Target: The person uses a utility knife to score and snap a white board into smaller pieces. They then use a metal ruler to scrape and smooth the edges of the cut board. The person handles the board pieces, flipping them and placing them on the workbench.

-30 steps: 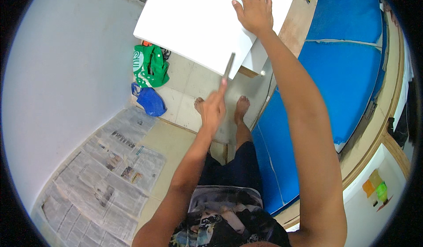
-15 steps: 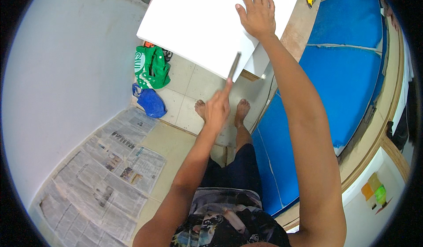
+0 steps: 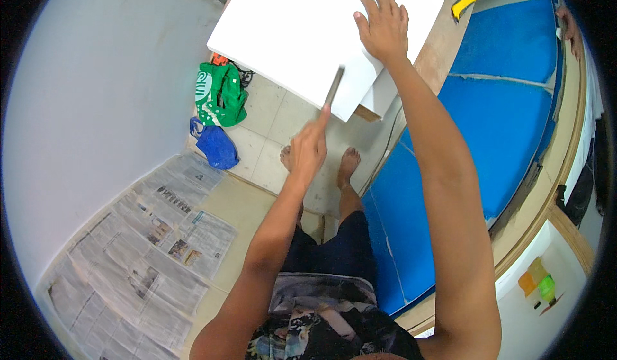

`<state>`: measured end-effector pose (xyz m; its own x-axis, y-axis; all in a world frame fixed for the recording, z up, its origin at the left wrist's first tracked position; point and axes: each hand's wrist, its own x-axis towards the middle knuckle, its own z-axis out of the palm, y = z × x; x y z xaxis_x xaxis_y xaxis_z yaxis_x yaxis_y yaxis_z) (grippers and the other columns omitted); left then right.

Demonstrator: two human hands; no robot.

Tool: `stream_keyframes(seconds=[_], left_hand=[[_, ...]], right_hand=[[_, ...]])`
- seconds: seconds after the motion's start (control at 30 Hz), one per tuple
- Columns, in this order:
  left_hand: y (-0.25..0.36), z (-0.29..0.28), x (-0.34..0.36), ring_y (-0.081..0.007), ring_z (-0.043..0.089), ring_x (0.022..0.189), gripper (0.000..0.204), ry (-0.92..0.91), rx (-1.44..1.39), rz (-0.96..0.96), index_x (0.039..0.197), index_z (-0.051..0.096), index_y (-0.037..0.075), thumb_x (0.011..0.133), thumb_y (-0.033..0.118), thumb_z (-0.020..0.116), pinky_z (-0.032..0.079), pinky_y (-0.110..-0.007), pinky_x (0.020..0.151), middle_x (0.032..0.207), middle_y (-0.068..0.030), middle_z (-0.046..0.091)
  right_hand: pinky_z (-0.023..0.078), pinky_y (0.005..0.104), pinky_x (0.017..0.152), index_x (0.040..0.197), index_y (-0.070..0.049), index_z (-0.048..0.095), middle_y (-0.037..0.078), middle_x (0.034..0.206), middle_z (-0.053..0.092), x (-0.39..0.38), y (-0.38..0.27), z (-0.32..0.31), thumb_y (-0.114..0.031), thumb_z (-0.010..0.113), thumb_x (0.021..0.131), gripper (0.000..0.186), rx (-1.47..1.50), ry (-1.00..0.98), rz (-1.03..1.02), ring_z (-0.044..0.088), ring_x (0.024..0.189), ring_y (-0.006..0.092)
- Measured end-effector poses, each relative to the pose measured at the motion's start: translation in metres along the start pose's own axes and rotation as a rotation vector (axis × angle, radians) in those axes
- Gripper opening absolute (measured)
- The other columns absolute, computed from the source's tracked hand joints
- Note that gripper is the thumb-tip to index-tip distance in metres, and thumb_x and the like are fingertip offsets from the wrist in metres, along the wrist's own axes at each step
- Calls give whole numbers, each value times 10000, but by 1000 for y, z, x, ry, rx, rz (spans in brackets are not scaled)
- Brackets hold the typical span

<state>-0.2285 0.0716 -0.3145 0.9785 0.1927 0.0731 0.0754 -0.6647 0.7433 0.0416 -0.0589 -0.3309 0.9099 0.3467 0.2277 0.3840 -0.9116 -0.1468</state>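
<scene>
A large white board [image 3: 289, 26] lies across the top of the view, its near edge jutting over the floor. My right hand [image 3: 385, 32] rests on its upper face, palm down with fingers spread. My left hand [image 3: 310, 146] is closed around a narrow grey metal file [image 3: 333, 89], forefinger stretched along it. The file lies across the board's near edge, close to the right corner. Under that corner another white panel [image 3: 385, 96] shows a raw wood end. The file's handle is hidden in my fist.
A yellow utility knife [image 3: 463, 5] lies on the wooden strip [image 3: 443, 54] right of the board. Blue panels [image 3: 495, 128] fill the right side. Green [image 3: 222, 99] and blue bags [image 3: 217, 146] sit by the wall; newspapers [image 3: 148, 251] cover the floor at left. Another person's hand [image 3: 568, 29] shows far right.
My left hand and the file have shifted slightly left and up along the board's edge. The board and my right hand appear a little further right as the view moved.
</scene>
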Motion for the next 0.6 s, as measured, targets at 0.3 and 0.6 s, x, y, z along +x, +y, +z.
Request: stream_keyframes(seconds=[0.3,0.6], left_hand=[[-13,-9,5,-301,579,577,724,-50,17,-52,1494,431,242,855,-72,568,502,-453,607,730,-168,602],[-21,-12,30,-254,535,526,745,71,-26,-22,1469,475,279,828,-91,563,461,-419,544,678,-118,571]], right_hand=[[139,547,1190,1422,-208,483,106,1548,339,4,-1,-3,-418,412,1016,463,-4,10,-11,238,1462,312],[166,562,1176,1407,-179,495,127,1540,352,5,-2,-4,-416,426,1009,468,12,42,-30,255,1454,338]])
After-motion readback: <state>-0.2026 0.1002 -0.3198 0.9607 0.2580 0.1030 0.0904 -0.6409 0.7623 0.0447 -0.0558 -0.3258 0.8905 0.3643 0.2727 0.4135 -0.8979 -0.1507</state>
